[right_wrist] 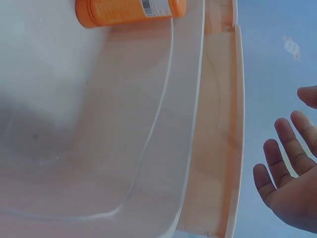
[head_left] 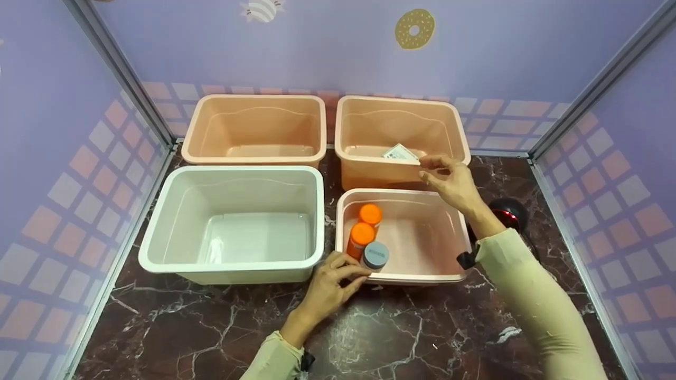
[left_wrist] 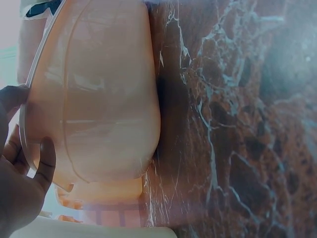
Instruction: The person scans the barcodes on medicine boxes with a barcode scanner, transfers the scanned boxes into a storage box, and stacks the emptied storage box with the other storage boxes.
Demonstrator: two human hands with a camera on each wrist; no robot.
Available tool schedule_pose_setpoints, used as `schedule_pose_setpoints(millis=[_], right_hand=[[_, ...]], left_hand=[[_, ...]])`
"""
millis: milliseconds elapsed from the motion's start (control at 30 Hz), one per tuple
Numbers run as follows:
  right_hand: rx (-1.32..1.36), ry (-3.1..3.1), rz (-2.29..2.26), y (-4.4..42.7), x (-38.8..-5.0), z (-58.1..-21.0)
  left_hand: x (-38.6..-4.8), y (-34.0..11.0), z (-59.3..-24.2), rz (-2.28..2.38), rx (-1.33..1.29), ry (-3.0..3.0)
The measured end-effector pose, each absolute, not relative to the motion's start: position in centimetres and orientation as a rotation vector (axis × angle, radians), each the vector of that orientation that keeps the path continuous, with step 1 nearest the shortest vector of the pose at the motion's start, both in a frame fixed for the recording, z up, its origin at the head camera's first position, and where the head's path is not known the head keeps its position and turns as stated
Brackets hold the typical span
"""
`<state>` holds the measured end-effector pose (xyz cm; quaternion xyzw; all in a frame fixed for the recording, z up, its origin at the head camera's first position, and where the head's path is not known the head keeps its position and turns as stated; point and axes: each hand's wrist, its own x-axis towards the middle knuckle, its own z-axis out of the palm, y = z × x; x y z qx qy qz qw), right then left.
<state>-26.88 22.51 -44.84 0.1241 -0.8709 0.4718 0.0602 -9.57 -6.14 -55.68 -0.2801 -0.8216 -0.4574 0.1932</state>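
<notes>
My left hand (head_left: 330,282) is at the near left corner of the light pink bin (head_left: 422,277). In the left wrist view its thumb lies against the outer wall and its fingers reach over the rim, pinching it. Inside that corner stand two orange bottles (head_left: 362,235) with orange caps and a bottle with a grey lid (head_left: 375,255). My right hand (head_left: 451,182) hovers by the front rim of the back right peach bin (head_left: 369,174), fingers loosely bent and holding nothing. A small white printed packet (head_left: 400,153) lies in that peach bin, partly hidden by the rim.
A white bin (head_left: 232,266) stands at the front left, with another peach bin (head_left: 253,158) behind it. To the right of the pink bin sits a black device with a red light (head_left: 508,214). Patterned walls enclose the dark marbled table (head_left: 211,327).
</notes>
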Motion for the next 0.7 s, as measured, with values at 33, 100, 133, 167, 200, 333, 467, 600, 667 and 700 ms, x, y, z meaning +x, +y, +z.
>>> schedule_pose_setpoints(millis=[33,100,133,167,200,333,467,600,667,700], right_hand=[[0.382,-2.639,1.438,22.4,-26.7,-44.8],[0.392,-2.647,1.458,22.4,-26.4,-44.8],[0.396,-2.653,1.464,22.3,-26.3,-44.9],[0.406,-2.66,1.467,22.3,-26.1,-44.9],[0.414,-2.667,1.468,22.3,-26.0,-45.0],[0.438,-2.684,1.467,22.3,-25.5,-45.3],[0.433,-2.711,1.474,21.8,-24.6,-45.0],[0.44,-2.73,1.501,20.8,-23.0,-43.5],[0.454,-2.721,1.524,20.5,-22.4,-43.3],[0.455,-2.716,1.545,20.4,-22.2,-43.2]], left_hand=[[-9.6,-6.1,-55.7,-1.282,-0.786,-2.307],[-9.6,-6.1,-55.7,-1.282,-0.787,-2.309],[-9.6,-6.1,-55.7,-1.283,-0.787,-2.309],[-9.6,-6.1,-55.7,-1.286,-0.785,-2.313],[-9.6,-6.1,-55.8,-1.286,-0.786,-2.313],[-9.7,-6.1,-55.8,-1.289,-0.788,-2.309],[-9.7,-6.1,-55.8,-1.287,-0.79,-2.301],[-9.7,-6.1,-55.9,-1.284,-0.79,-2.298],[-9.7,-6.1,-55.9,-1.281,-0.789,-2.305],[-9.7,-6.1,-55.9,-1.282,-0.789,-2.306]])
